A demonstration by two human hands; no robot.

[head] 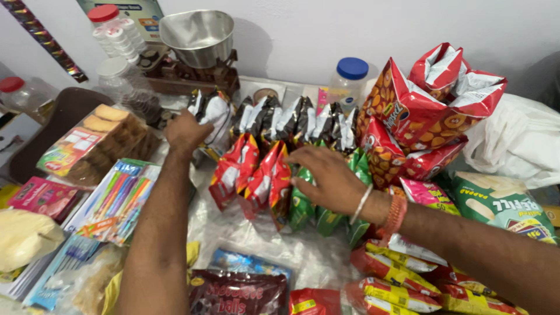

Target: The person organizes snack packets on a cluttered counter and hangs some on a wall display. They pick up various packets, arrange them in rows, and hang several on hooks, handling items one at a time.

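The left hand grasps the black-and-white foil snack packets at the far end of their row. The right hand, fingers spread and released, rests on red foil snack packets. Risk: tugging may topple adjacent leaning packets.

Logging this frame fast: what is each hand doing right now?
Left hand: closed on a black-and-white snack packet.
Right hand: open, fingers spread flat over the red packets and green packets, gripping nothing.
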